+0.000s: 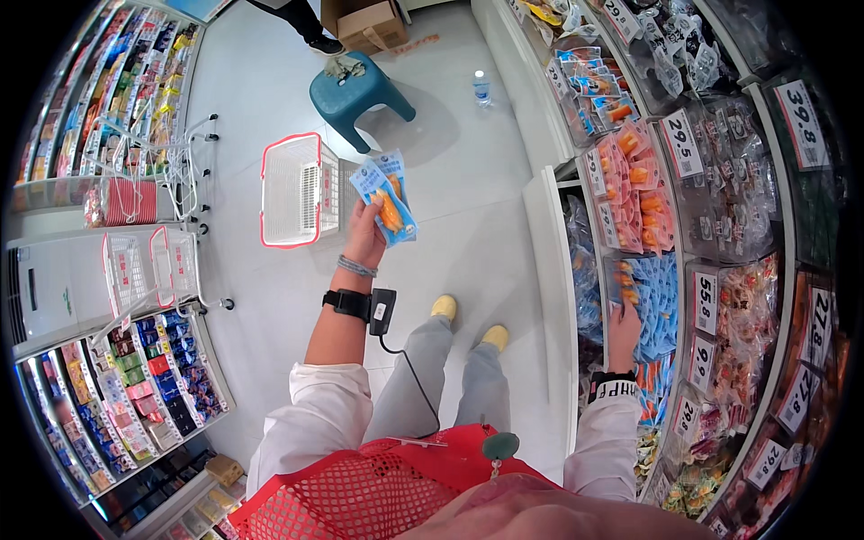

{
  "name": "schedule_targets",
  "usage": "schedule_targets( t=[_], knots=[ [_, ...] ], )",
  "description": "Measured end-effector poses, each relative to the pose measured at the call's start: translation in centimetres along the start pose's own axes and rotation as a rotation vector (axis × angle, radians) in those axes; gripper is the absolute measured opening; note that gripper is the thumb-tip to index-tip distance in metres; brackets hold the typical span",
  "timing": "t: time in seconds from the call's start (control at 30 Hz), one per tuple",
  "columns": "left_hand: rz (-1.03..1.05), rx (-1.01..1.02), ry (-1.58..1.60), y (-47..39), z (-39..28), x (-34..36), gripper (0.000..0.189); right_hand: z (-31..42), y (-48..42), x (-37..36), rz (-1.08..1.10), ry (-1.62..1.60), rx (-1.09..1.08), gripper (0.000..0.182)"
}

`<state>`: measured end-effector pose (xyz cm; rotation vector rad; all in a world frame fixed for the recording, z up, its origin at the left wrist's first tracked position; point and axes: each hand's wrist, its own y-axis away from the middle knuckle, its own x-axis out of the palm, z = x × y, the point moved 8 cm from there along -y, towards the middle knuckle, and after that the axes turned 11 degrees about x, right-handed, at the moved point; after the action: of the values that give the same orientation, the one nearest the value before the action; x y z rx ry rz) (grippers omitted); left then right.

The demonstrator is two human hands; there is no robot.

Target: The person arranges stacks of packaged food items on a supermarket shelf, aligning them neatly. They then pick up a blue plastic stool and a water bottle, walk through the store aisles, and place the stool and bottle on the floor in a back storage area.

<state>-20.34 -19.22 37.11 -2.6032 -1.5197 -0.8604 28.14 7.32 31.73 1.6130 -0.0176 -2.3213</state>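
Note:
My left hand (366,231) is raised over the floor and grips two blue snack packets (387,202), which overlap and show orange food through clear windows. Over at the shelf, my right hand (624,332) reaches into a bin of blue snack packets (653,304). Its fingers and thumb pinch a packet with orange food (628,282) at the bin's left side; some fingertips are hidden. Pink packets (638,189) fill the neighbouring bin.
A white shopping basket (297,192) with a red rim stands on the floor near a teal plastic stool (351,94) with gloves on it. A water bottle (481,91) stands by the shelf. An open drawer (550,270) juts out. A person's leg (300,20) shows beside a cardboard box (368,27).

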Motion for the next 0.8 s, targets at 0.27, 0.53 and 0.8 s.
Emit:
schedule_targets(
  t=[0.27, 0.53, 0.8],
  knots=[
    [0.023, 0.248, 0.078, -16.8, -14.6, 3.0, 0.031, 1.1, 1.5, -0.7, -0.062, 0.060, 0.010, 0.027],
    [0.077, 0.215, -0.056, -30.1, -21.2, 3.5, 0.039, 2.5, 1.5, -0.1, -0.116, 0.090, 0.127, 0.024],
    [0.050, 0.143, -0.254, -39.2, -17.8, 0.0, 0.038, 1.9, 1.7, -0.4, -0.215, 0.109, 0.251, 0.022]
  ],
)
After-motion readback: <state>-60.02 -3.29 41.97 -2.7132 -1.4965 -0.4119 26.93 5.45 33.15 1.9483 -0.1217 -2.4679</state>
